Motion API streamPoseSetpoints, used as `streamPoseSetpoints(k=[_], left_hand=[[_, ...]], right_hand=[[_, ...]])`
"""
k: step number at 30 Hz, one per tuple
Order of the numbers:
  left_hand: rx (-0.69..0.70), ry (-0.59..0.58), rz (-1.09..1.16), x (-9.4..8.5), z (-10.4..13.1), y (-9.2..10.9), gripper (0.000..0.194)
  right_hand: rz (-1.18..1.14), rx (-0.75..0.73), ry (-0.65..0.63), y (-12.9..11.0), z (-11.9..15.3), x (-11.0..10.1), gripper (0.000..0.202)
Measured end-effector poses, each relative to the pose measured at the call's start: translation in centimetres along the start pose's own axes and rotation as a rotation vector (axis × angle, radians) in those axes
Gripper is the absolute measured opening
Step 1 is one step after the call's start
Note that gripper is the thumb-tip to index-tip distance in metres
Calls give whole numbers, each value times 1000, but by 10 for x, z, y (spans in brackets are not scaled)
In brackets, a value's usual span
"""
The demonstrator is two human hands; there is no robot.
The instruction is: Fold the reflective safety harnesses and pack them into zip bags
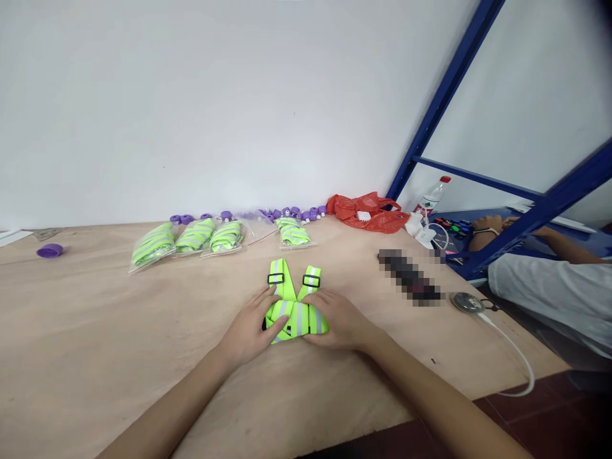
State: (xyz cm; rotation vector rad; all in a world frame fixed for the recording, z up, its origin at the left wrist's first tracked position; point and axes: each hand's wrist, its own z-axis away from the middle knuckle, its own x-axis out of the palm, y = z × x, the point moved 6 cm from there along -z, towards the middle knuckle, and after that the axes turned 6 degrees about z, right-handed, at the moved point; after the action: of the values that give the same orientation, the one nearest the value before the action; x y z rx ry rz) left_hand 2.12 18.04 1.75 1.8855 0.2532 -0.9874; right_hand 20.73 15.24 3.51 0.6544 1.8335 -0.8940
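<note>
A neon yellow-green reflective strap vest (299, 317) with silver stripes lies folded into a bundle on the wooden table. Two of its straps, each with a black buckle, stick out from the far side. My left hand (252, 323) grips the bundle's left end, thumb across the top. On the opposite end, my right hand (340, 320) is closed around the folded straps, some of its fingers hidden beneath or behind them. Beyond the hands, several clear bags hold similar folded vests, among them one bag (153, 245) at the left and another bag (293, 233) nearer the middle.
Purple round pieces (287, 213) line the wall, and a purple ring (50, 250) lies far left. A red plastic bag (368, 213), a pixelated dark object (410, 275) and a round device (467, 303) with a white cable are on the right. Another person sits beyond the blue frame (442, 83).
</note>
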Motion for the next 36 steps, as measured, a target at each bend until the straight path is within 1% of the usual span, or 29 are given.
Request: streamPoseSetpoints(k=[4,10,16,23,28,32,36], left_hand=[[17,22,16,-1,0,0,43],[20,14,33,-2,0,3,41],[22,18,48,-4,0,7,37],[-8,43,62,-4,0,3,45],[2,9,41,0,0,-1,49],[-12,-17,32,1,0,-3,52],[-19,-5,62,-1,0,0,50]], right_hand=[[-15,-45,37,-2,0,-2,47],[-13,-76,89,-4,1,-6,47],[4,-72,94,-6,1,-7,46],[61,-73,69,-9,1,-5,44],[70,-78,55,-9,1,-3,44],[53,-86,63,-9,1,-3,40],[28,-105,81,-9,1,-4,35]])
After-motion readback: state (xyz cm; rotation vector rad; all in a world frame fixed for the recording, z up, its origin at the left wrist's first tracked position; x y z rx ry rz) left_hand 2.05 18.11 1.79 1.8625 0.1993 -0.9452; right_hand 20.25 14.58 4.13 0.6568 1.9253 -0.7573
